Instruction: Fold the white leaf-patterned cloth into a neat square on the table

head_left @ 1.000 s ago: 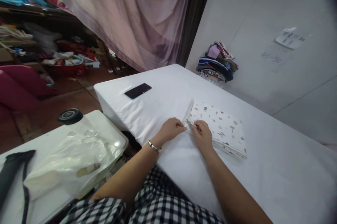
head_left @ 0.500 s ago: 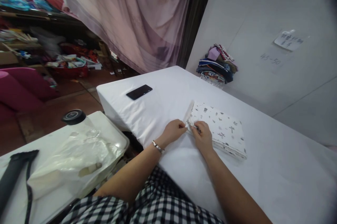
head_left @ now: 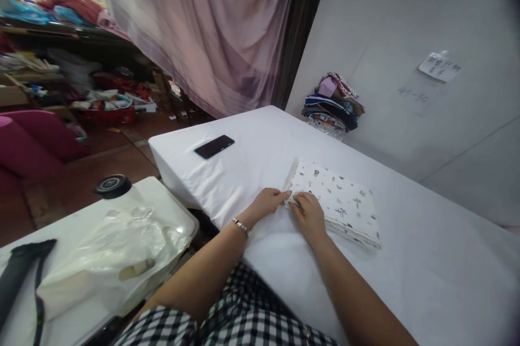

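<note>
A folded white cloth [head_left: 341, 194] with small grey prints, some like palm trees, lies in several layers on the white-covered table [head_left: 414, 275]. My right hand [head_left: 311, 216] is closed on the cloth's near left corner, thumb and fingers pinching its edge. Just left of it, my left hand [head_left: 268, 204] grips the same edge between thumb and fingers. The fingertips of the two hands are close together, and the bit of cloth between them is partly hidden.
A black phone [head_left: 214, 147] lies at the table's far left. On the lower side table [head_left: 162, 186] are a plastic bag [head_left: 122, 248] and a round black lid [head_left: 112, 186]. Folded clothes [head_left: 333, 105] are stacked by the wall. A pink curtain [head_left: 227, 26] hangs behind.
My left thumb has stretched out along the cloth's edge. The lifted corner is lower and flatter, and my right hand has shifted slightly left. The view has tilted a little.
</note>
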`<action>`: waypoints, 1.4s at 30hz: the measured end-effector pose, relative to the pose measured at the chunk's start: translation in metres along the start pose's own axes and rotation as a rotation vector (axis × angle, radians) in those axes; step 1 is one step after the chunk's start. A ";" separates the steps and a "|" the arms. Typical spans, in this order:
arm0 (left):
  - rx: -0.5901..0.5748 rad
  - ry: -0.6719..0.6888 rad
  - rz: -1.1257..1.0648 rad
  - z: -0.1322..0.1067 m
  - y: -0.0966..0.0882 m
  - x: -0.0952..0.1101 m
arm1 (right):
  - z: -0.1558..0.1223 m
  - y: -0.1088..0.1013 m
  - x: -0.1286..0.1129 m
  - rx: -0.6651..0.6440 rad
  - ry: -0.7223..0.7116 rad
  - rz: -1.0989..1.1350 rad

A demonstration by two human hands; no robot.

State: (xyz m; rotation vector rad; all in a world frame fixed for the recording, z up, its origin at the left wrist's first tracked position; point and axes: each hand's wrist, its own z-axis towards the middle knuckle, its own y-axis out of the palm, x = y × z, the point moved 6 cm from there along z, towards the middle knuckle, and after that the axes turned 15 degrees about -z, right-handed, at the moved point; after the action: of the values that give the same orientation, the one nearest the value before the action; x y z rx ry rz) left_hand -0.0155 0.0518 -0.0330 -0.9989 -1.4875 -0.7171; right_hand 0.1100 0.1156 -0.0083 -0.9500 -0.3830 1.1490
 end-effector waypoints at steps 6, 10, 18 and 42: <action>-0.045 -0.065 0.063 0.014 0.004 -0.005 | -0.002 0.002 -0.001 0.005 -0.051 -0.013; -0.034 -0.085 0.094 0.018 0.004 -0.007 | -0.004 0.004 -0.002 -0.010 -0.077 -0.028; -0.038 -0.039 0.099 0.018 0.004 -0.012 | -0.012 -0.018 0.001 -0.066 -0.123 0.002; 0.023 -0.032 0.199 0.015 0.002 -0.005 | -0.148 -0.136 0.168 -0.099 0.952 0.068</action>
State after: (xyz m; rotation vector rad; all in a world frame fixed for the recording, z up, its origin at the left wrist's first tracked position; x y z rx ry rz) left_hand -0.0206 0.0653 -0.0410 -1.1269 -1.3973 -0.5424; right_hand 0.3609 0.1889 -0.0176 -1.4800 0.3697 0.6272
